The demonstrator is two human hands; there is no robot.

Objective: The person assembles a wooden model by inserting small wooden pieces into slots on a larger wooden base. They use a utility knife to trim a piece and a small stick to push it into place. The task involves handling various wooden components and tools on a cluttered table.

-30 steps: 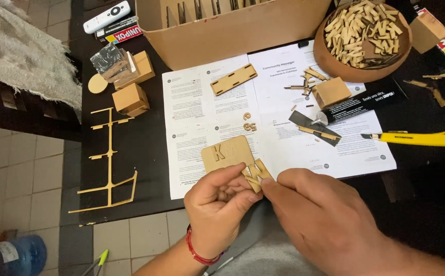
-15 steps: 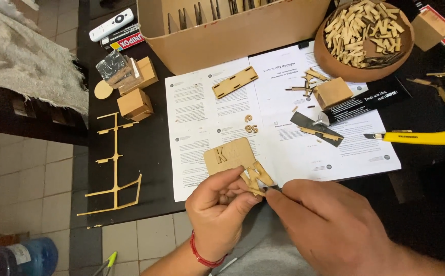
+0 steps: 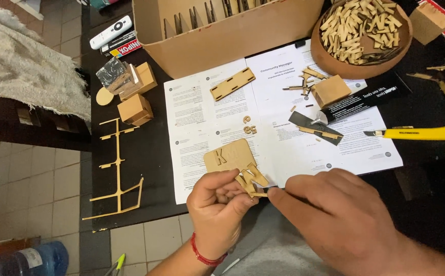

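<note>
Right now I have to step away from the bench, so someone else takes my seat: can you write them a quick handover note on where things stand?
Left hand: pinching a small laser-cut wooden piece at the table's near edge; grip closed.
Right hand: fingertips on a thin tool against that piece; what kind is unclear.
Nearby: square wooden plaque with cut-out letters just above the hands, on the printed sheets. Bowl of wooden offcuts top right, yellow utility knife at right, small wooden cubes at left, cardboard box at top.
Done: letters already cut out of the plaque.
Left: the held piece is not yet set down.
</note>
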